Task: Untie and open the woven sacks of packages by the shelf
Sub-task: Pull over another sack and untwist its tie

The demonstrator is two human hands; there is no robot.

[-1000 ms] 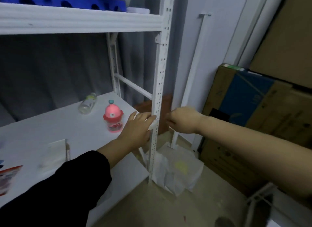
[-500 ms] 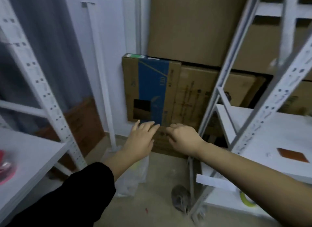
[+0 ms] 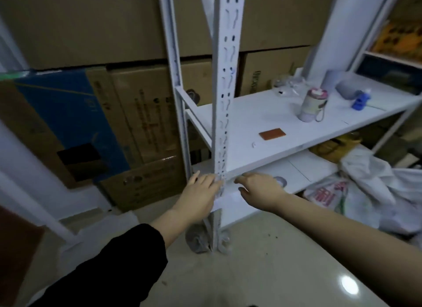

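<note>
White woven sacks (image 3: 370, 192) lie crumpled on the floor at the right, under and beside the white metal shelf (image 3: 269, 133); one carries red printing (image 3: 324, 193). My left hand (image 3: 198, 197) and my right hand (image 3: 260, 190) are stretched out in front of me, either side of the shelf's front upright post (image 3: 225, 101). Both hold nothing, and their fingers are straight or loosely bent. The sacks lie well to the right of both hands. How the sacks are tied cannot be seen.
On the shelf stand a cup with a strap (image 3: 311, 105), a blue bottle (image 3: 360, 100), a clear bag (image 3: 287, 84) and a brown card (image 3: 272, 133). Large cardboard boxes (image 3: 114, 114) are stacked against the wall. A grey rag (image 3: 197, 240) wraps the post's foot. A tape roll (image 3: 281, 181) lies below.
My view has swung right, from the first shelf past the boxes to a second shelf. The sacks have come into sight at the right. Both hands stay held out, holding nothing.
</note>
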